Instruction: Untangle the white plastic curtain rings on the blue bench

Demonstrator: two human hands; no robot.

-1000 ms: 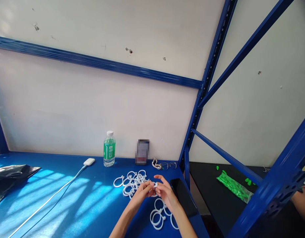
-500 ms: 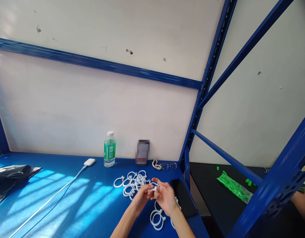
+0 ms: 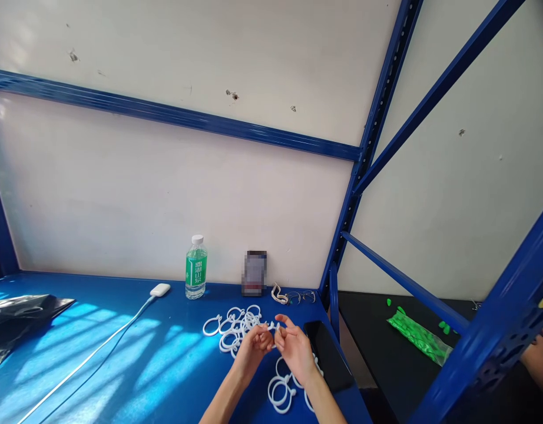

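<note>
My left hand point(image 3: 254, 344) is closed, its fingers curled in, above the blue table. Facing it, my right hand point(image 3: 294, 350) pinches with thumb and fingers, one finger raised. Between the two shows a white plastic ring point(image 3: 272, 325), mostly hidden by the fingers; both hands seem to grip it. Behind my left hand lies a pile of white rings point(image 3: 229, 338) with small knobs. More white rings point(image 3: 279, 393) lie below my right hand, partly covered by it. Beside the right hand rests a dark phone point(image 3: 328, 356).
A water bottle point(image 3: 196, 268), a small upright device point(image 3: 254, 274) and glasses point(image 3: 301, 297) stand along the wall. A white cable with plug point(image 3: 159, 290) and black plastic bag point(image 3: 26, 318) lie left. Beyond the blue frame post point(image 3: 364, 153) is a bag of green pieces point(image 3: 419, 337) and another person's hand.
My hands have moved slightly apart. The white piece that showed plainly between my fingers is now mostly hidden. The ring piles have not moved.
</note>
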